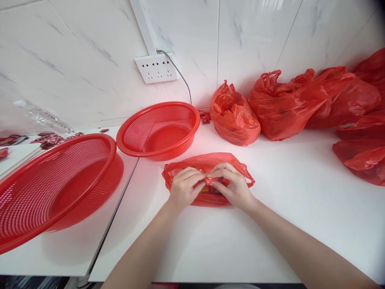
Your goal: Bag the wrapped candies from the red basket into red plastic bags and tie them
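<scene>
A red plastic bag lies on the white table in front of me, with small dark and yellow-printed packets showing faintly through it. My left hand is over the bag's left half, thumb and fingers closed in a pinch. Across from it, my right hand pinches as well. The fingertips of both hands meet over the middle of the bag, on a small gathered bit of its red plastic. One loop of the bag sticks out to the right of my right hand. Fingers partly cover the gathered bit.
Two red perforated baskets, a near one and a far one, stand to the left. Several filled red bags line the tiled wall at the right. A clear bottle lies behind the near basket. A socket strip with a cable is on the wall.
</scene>
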Demonstrator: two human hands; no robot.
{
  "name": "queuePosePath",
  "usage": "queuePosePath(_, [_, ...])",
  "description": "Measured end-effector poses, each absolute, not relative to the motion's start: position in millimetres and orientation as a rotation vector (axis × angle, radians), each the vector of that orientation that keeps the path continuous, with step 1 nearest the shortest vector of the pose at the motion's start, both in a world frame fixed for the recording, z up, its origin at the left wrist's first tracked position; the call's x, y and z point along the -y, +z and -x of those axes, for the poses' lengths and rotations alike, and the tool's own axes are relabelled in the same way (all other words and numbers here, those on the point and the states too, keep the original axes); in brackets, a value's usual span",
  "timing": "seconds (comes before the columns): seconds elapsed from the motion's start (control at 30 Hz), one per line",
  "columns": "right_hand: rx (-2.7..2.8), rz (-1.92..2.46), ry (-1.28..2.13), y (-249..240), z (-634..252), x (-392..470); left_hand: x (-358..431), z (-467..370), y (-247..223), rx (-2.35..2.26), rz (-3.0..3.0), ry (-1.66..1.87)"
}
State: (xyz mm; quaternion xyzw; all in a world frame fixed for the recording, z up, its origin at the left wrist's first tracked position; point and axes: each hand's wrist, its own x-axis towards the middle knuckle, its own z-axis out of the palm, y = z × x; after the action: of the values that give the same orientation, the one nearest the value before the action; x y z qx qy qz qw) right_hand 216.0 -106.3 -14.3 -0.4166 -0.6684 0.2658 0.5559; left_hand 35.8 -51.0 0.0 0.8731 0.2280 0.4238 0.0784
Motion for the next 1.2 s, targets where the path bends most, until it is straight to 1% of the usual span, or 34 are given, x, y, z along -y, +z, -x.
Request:
queuePosePath(0.13, [1.610,0.979,0.598,-13.8,-217.3,106.4,51.2,-35.6,-1.2,-0.678,-2.517,1.218])
queuePosePath(0.4, [1.555,0.958,0.679,-7.8,-218.0,107.9,52.3,-36.1,-0.7,-0.752,-2.251,1.139])
queuePosePath(0.53, [1.528,1.002,0.710,-7.3,-218.6,107.4,56.0,-39.9,2.4,-0.766,-2.238,1.159])
queuePosePath(0.63, [1.476,1.054,0.754,-8.7,-218.6,107.1,51.5,-33.0,9.1,-0.862,-2.295,1.332])
queuePosePath(0.73, [1.412,1.103,0.798,-10.0,-218.6,107.1,35.7,-6.3,22.6,-1.129,-2.293,1.654])
queuePosePath(0.8, [1.372,1.127,0.820,-11.0,-218.8,106.9,22.7,18.2,32.4,-1.455,-2.101,1.939])
queuePosePath(0.87, [1.338,1.153,0.848,-12.6,-219.0,106.4,12.0,40.0,39.4,-1.662,-1.862,2.110])
queuePosePath(0.93, [1.317,1.173,0.879,-15.1,-218.9,105.7,5.1,53.6,42.1,-1.747,-1.703,2.157])
queuePosePath(1.03, [1.310,1.178,0.915,-19.4,-218.3,104.9,0.2,59.1,39.7,-1.748,-1.578,2.143])
queuePosePath(1.2, [1.346,1.178,0.902,-21.1,-217.2,105.0,-0.1,56.0,34.7,-1.742,-1.517,2.134])
